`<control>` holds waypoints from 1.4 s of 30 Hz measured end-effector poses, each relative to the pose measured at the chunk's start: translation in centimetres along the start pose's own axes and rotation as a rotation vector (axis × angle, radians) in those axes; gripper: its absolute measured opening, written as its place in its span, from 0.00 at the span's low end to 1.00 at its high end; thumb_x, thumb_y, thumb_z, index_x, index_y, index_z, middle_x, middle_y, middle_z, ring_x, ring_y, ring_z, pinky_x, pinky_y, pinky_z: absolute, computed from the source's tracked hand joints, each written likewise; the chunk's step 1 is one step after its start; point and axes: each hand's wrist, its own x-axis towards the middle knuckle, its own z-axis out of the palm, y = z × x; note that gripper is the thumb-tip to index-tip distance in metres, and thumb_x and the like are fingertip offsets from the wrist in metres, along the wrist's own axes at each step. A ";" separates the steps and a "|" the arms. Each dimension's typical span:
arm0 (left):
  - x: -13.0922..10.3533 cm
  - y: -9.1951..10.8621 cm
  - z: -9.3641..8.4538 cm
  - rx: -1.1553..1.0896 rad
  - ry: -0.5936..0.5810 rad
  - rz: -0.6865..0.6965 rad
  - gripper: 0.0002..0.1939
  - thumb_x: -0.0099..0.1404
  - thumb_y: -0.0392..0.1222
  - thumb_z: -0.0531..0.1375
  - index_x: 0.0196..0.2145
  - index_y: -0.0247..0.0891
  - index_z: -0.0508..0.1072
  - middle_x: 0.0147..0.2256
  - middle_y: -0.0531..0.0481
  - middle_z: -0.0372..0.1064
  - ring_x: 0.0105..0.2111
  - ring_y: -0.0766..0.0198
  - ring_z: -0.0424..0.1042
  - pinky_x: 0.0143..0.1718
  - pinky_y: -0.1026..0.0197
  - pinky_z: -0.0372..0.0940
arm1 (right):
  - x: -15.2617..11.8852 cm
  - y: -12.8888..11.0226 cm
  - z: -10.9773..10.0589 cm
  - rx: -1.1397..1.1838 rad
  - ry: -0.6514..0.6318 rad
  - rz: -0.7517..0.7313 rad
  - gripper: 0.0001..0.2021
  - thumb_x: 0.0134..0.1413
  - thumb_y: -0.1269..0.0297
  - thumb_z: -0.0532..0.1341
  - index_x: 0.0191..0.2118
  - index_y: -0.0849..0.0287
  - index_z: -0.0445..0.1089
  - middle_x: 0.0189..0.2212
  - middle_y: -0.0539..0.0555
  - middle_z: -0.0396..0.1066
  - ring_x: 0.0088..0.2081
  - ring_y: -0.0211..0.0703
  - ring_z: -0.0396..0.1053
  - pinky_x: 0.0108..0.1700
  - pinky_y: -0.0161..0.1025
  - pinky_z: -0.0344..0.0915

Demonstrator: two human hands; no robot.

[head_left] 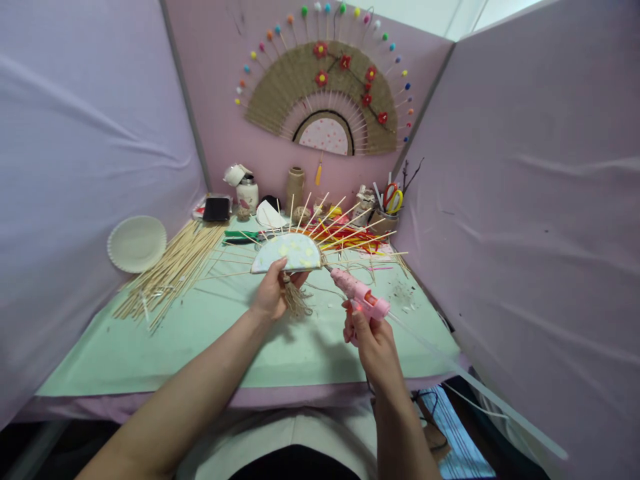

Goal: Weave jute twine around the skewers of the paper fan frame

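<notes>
My left hand [273,293] grips a half-round fan base [287,253] by its lower straight edge, thumb on the front. The base is covered in pale blue cloth with yellowish patches, and thin wooden sticks [345,225] spread out from its curved edge. A frayed twine tassel [297,299] hangs beneath it beside my fingers. In my right hand [369,333] is a pink glue gun [360,293], its nozzle close to the base's right corner; whether they touch I cannot tell. A long clear glue stick [475,383] juts from the gun's back end.
Many loose sticks [170,273] lie at left beside a white scalloped plate [137,244]. Behind the fan base are green-handled pliers [243,236], red and yellow pipe cleaners [345,235], a twine spool [295,187], a jar [247,195] and scissors [393,199]. A large decorated fan [280,93] hangs on the back wall.
</notes>
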 end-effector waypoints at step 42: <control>-0.4 0.0 0.4 -0.019 -0.010 0.005 0.20 0.59 0.37 0.62 0.50 0.39 0.70 0.37 0.49 0.77 0.36 0.63 0.77 0.45 0.60 0.71 | -0.2 0.5 0.0 0.033 0.032 0.025 0.20 0.58 0.46 0.55 0.38 0.61 0.70 0.22 0.49 0.65 0.25 0.38 0.62 0.30 0.36 0.60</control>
